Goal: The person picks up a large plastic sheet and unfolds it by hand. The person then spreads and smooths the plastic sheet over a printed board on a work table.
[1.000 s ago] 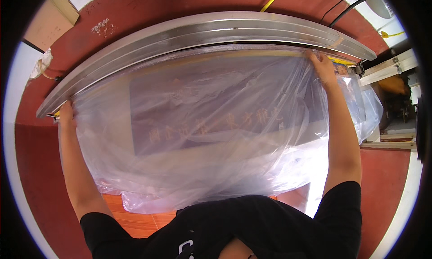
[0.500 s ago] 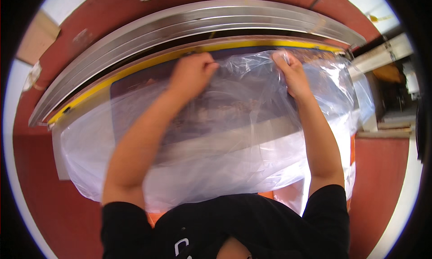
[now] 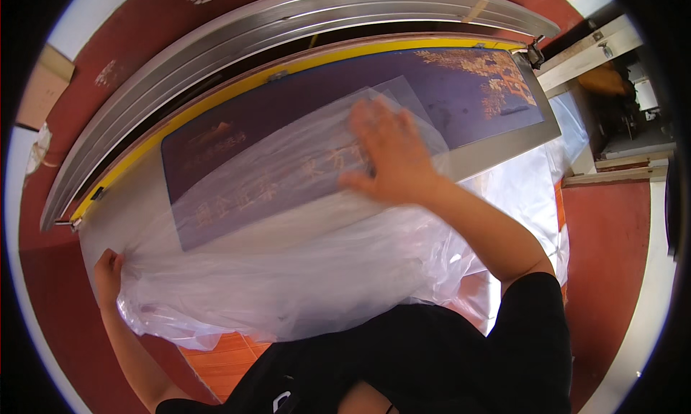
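Observation:
A large clear plastic sheet (image 3: 288, 288) lies wrinkled over the near part of a dark blue printed panel (image 3: 461, 115) and drapes down to my body. The panel has gold tree artwork at its right and pale gold characters seen through the film. At the far left, my left hand (image 3: 108, 276) is closed on the gathered edge of the plastic sheet. My right hand (image 3: 392, 155), slightly blurred, has its fingers spread over the plastic, near the panel's middle; whether it presses down cannot be told.
The panel rests on a grey metal plate (image 3: 515, 142). Behind it run a yellow strip (image 3: 237, 79) and a long curved-looking metal beam (image 3: 288, 29). A machine frame with a pale bar (image 3: 586, 57) stands at the right. Orange tiles (image 3: 223, 360) show below.
My left hand has moved from the far middle to the left edge of the plastic. My right hand has let go and opened. The plastic has come nearer, uncovering the panel's far and right parts.

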Motion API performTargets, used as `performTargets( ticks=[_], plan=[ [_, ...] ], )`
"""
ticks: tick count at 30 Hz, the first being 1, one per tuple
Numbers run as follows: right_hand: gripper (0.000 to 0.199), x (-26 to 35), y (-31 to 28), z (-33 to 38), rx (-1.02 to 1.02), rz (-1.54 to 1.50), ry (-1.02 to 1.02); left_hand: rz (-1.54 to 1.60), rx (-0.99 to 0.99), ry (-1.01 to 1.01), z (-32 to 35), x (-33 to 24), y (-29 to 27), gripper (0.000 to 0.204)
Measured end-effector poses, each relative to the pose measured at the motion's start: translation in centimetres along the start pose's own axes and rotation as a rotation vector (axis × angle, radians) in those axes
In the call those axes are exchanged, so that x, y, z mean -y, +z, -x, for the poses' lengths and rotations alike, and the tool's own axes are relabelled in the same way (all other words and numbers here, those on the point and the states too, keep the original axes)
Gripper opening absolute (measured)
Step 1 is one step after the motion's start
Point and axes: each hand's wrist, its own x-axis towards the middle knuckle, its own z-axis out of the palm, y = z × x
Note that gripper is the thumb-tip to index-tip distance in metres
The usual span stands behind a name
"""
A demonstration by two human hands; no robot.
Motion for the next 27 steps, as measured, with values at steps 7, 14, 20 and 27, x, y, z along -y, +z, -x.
performTargets(
  ticks=[7, 14, 20, 27],
  plan=[
    [0.063, -1.8, 0.3, -0.5, -0.065, 0.113, 0.107, 0.267, -0.228, -0.112, 3.4, 3.8, 2.0, 0.018],
    [0.06, 3.6, 0.7, 0.1, 0.112, -0.106, -0.317, 0.394, -0.234, 0.006, 5.4, 3.7, 2.4, 0.019],
    [0.061, 1.1, 1.0, -0.1, -0.102, 0.094, 0.106, 0.375, -0.256, -0.069, 5.1, 3.3, 2.7, 0.023],
    [0.046, -3.2, -0.1, -3.7, 0.085, 0.087, 0.205, 0.758, -0.142, -0.079, 8.1, 5.0, 1.1, 0.014]
  ],
)
